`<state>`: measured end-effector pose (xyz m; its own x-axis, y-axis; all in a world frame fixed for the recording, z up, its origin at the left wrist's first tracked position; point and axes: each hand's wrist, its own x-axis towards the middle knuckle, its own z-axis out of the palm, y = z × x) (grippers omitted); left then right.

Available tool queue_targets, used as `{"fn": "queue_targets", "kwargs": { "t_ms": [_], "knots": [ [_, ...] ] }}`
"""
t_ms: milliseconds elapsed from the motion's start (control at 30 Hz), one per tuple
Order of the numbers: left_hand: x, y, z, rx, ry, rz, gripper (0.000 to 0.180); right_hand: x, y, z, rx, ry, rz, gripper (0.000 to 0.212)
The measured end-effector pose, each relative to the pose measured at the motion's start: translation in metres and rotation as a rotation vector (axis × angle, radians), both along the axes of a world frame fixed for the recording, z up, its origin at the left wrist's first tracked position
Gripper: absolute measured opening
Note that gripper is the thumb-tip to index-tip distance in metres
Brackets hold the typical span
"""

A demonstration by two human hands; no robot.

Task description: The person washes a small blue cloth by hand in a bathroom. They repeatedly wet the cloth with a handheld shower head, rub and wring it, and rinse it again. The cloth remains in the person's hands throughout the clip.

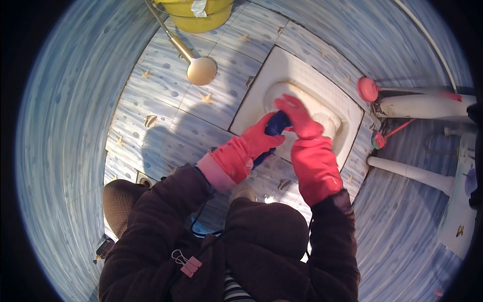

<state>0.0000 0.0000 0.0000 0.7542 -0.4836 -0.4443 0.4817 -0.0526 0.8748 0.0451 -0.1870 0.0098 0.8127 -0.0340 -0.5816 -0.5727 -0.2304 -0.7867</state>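
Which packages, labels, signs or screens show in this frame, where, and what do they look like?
Label on the yellow bucket: top centre of the frame, a small pale, crumpled patch on the rim; any print is too small to tell.
Dark blue thing: held between the left hand and right hand, both in pink gloves, over the white floor toilet; whether it is a package I cannot tell.
No signs or screens.

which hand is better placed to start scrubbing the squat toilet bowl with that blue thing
Left, probably. The left hand wraps around the blue object above the squat toilet; the right hand only touches its top end.
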Motion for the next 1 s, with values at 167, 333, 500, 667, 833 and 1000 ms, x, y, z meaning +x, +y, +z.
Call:
{"fn": "queue_targets", "kwargs": {
  "t_ms": [167, 333, 500, 667, 833, 1000],
  "knots": [
    [0.004, 0.024, 0.052, -0.505, 0.812, 0.171, 0.046, -0.026, -0.022, 0.019, 0.73, -0.431, -0.449, 0.071],
    [-0.008, 0.01, 0.069, -0.998, 1.016, 0.053, 0.044, -0.037, 0.034, 0.032, 1.015, -0.663, -0.308, 0.059],
    [-0.011, 0.016, 0.078, -0.665, 0.809, 0.099, 0.043, -0.044, 0.021, 0.065, 0.649, -0.538, -0.073, 0.022],
    [-0.021, 0.019, 0.062, -0.421, 0.727, 0.073, 0.035, -0.044, 0.038, 0.04, 0.465, -0.221, -0.245, 0.026],
    [-0.019, 0.001, 0.005, -0.028, 0.373, -0.142, 0.032, -0.052, 0.049, 0.017, 0.166, -0.254, -0.073, 0.02],
    [-0.015, -0.01, -0.044, 0.296, 0.139, -0.264, 0.035, -0.045, 0.062, -0.017, 0.008, -0.147, -0.138, 0.016]
  ]
}}
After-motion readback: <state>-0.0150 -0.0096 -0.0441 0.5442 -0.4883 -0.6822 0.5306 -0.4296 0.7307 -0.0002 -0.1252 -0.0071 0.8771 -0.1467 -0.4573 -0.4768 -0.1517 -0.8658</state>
